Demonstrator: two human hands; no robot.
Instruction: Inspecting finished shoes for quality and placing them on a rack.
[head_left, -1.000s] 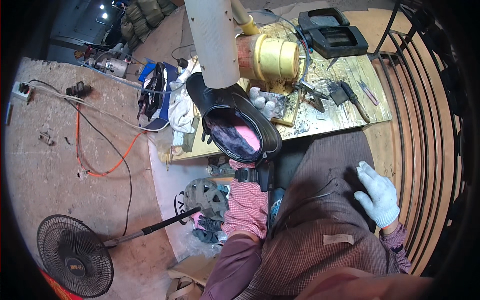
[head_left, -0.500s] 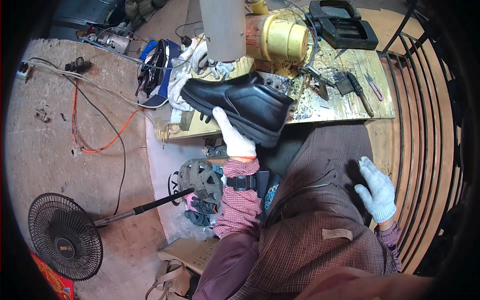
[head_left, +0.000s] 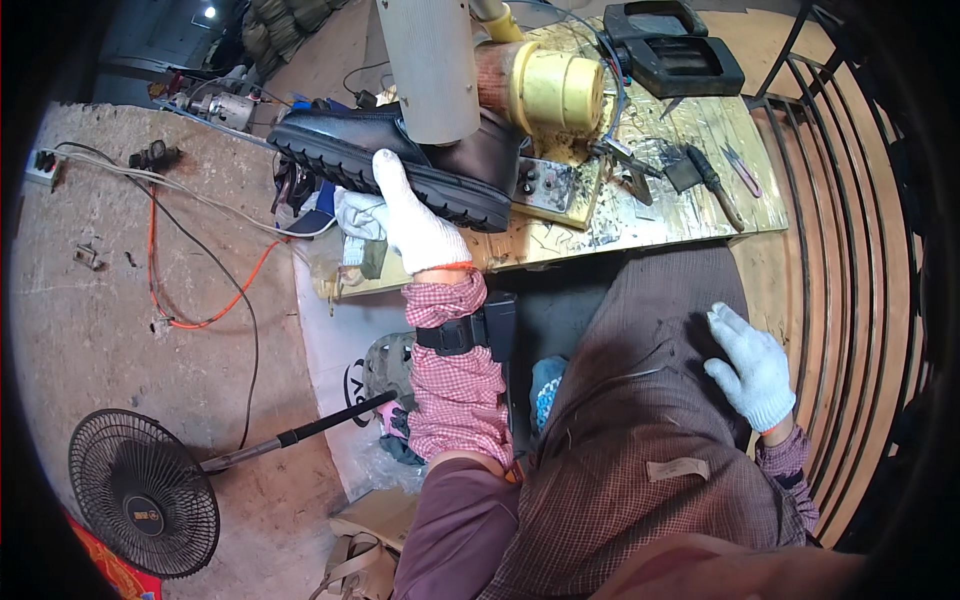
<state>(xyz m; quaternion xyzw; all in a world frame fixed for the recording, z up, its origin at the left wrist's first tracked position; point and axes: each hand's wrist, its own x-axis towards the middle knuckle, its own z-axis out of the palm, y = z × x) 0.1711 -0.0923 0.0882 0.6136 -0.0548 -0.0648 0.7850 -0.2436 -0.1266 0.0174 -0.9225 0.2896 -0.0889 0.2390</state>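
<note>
A black leather shoe (head_left: 460, 190) with a thick ridged sole is held up over the left part of the workbench. My left hand (head_left: 418, 222), in a white knit glove, is closed round it, thumb along the sole and the other fingers hidden behind. A pale cylindrical tube (head_left: 430, 70) covers part of the shoe's upper. My right hand (head_left: 752, 368), gloved too, rests on the brown checked cloth (head_left: 640, 330) over my lap; its fingers are stretched out and it holds nothing.
On the wooden bench (head_left: 620, 240) stand a yellow-and-orange machine (head_left: 555, 85) and a small box with knobs (head_left: 545, 185). Right of these lie a dark-handled blade (head_left: 715, 185), pink-handled snips (head_left: 742, 172) and black moulded blocks (head_left: 680, 62). A fan (head_left: 145, 492) stands at lower left; a metal rack (head_left: 835, 250) lines the right.
My left hand has carried the shoe up and to the left, partly behind the pale tube, and tipped it so more sole shows. My right hand stays on my lap, barely shifted.
</note>
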